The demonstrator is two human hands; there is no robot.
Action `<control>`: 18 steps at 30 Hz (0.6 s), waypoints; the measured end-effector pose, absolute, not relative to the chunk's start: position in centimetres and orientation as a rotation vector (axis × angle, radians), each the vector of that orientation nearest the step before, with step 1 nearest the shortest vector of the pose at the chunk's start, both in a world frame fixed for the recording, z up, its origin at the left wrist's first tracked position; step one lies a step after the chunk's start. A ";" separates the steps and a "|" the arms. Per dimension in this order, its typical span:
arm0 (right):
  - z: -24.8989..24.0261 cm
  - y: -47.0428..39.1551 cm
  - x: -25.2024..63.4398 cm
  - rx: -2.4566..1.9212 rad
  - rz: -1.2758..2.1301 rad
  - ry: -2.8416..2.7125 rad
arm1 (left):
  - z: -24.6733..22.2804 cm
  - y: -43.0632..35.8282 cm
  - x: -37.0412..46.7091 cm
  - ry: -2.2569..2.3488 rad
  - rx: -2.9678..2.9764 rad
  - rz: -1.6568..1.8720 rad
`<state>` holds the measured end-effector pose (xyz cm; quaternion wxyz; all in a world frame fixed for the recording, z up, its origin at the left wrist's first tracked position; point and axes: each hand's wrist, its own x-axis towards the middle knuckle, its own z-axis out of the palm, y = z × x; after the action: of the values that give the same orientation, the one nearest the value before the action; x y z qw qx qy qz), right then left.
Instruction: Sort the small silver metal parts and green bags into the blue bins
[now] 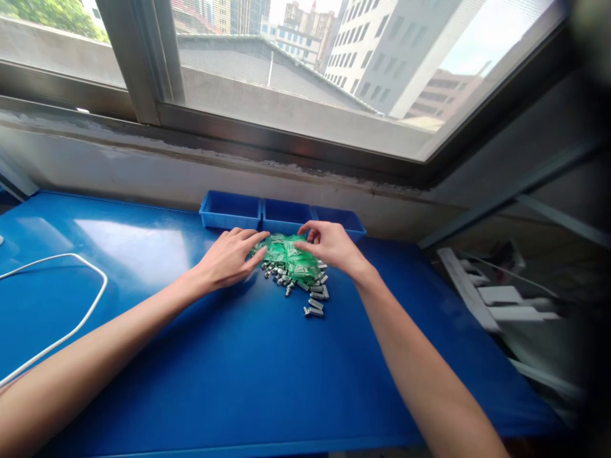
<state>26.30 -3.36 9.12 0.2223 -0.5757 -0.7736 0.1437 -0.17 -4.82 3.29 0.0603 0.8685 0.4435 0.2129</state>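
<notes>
A pile of crinkled green plastic bags (291,254) lies on the blue table, with small silvery metal parts (316,304) spilled along its front and right side. Some of these look like short cylinders, others like small bolts or knobs. My left hand (231,254) rests at the pile's left edge, palm down, fingers spread and touching or just above the plastic. Over the right side of the pile is my right hand (331,247), its thumb at the green plastic and its index finger curled with a gap between them. Nothing shows held in either hand.
Three joined blue bins (231,224) stand behind the pile against the wall below a window. A white cable (102,286) loops over the table (267,381) at left. White frame-like pieces (501,305) sit beyond the table's right edge.
</notes>
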 end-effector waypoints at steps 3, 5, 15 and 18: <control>6.0 -5.1 25.8 -1.443 0.217 -2.020 | 3.2 -4.6 0.8 1.299 2.667 0.652; 4.8 -6.5 25.6 -1.365 0.224 -2.089 | 2.8 -4.3 1.4 1.209 2.693 0.610; 1.8 -8.1 29.2 -1.261 0.378 -2.003 | 0.8 -3.5 1.2 1.038 2.586 0.836; 1.8 -8.1 30.0 -1.306 0.442 -1.873 | 1.3 -3.8 0.7 1.022 2.560 0.891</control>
<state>29.98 -8.07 1.80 0.3966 -0.5153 -0.7394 0.1745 0.68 -3.76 1.26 0.1219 0.8771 0.3502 0.3054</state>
